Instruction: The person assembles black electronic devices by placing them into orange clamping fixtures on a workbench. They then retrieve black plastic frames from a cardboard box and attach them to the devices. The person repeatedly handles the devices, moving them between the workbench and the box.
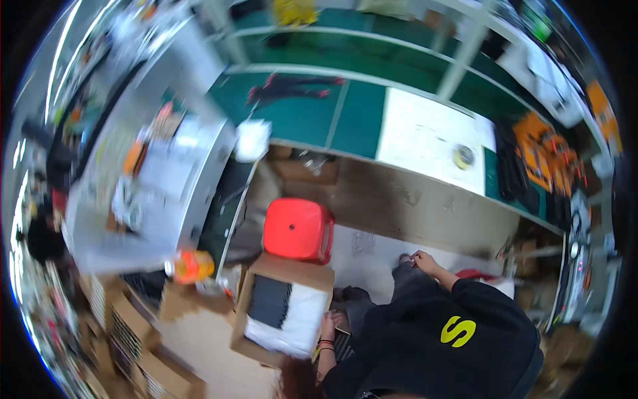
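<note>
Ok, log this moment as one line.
Left hand: beside open box, grip unclear | Right hand: near grey trouser leg, grip unclear | Box: dark sheet over white contents | Red stool: beyond box

I see a brown box (292, 267), and inside it one dark grey piece (269, 302) with a jagged black edge, beside a plain white piece (307, 319). The stool (290, 229) is bright red, with a small dark spot in its middle. The shirt (498, 339) is black and carries a vivid yellow print (458, 330); the trousers (359, 304) are grey. The worktop (362, 120) is deep green, crossed by a pale line, and the sheet (425, 130) on it is white with faint darker marks. The tape (458, 158) is yellowish. The bottle (197, 267) is orange, the bag (294, 12) is yellow, and the floor (212, 340) is pale beige.
</note>
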`<state>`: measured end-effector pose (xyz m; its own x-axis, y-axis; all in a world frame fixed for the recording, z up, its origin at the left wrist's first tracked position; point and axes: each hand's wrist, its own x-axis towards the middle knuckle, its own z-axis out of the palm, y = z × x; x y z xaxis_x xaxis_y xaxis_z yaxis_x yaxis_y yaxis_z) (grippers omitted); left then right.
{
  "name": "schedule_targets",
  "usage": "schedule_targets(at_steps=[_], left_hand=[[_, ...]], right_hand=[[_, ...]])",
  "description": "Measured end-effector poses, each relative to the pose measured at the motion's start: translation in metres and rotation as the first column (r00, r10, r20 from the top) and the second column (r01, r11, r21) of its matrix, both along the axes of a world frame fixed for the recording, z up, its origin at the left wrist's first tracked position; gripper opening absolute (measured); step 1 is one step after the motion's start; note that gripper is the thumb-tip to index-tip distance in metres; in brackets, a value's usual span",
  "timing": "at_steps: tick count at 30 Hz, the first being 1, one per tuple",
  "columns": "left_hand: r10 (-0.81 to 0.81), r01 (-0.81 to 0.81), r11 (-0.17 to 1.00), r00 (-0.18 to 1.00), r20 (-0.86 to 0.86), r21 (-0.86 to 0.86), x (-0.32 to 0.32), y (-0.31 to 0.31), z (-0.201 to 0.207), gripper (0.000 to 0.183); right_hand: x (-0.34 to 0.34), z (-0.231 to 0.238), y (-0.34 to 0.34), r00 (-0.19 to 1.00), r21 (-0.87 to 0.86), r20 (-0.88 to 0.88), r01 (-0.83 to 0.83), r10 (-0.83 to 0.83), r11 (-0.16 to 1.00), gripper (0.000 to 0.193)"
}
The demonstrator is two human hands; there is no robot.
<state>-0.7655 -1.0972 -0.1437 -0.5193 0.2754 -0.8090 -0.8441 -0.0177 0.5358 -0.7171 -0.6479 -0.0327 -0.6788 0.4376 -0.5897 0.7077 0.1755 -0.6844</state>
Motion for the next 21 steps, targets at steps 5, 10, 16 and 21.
schedule_targets(at_steps=[5,10,16,21], left_hand=[[-0.568,0.588,0.798,0.807,0.158,-0.132,-0.095,0.055,0.070,0.040],[-0.504,0.524,0.831,0.851,0.146,-0.188,-0.191,0.128,0.061,0.039],[-0.287,0.313,0.942,0.937,-0.199,0.117,-0.184,0.377,0.071,0.047],[-0.736,0.747,0.540,0.643,-0.213,0.388,-0.061,0.607,0.159,0.065]], right_hand=[[0.092,0.018,0.054,0.988,0.157,0.141,0.038,-0.061,0.987,0.029],[0.218,-0.015,0.136,0.729,-0.150,0.159,0.684,-0.666,0.714,0.031],[0.227,0.028,0.262,0.507,0.101,-0.334,0.857,-0.794,0.505,0.029],[0.191,0.115,0.404,0.392,0.222,-0.700,0.914,-0.597,0.341,0.023]])
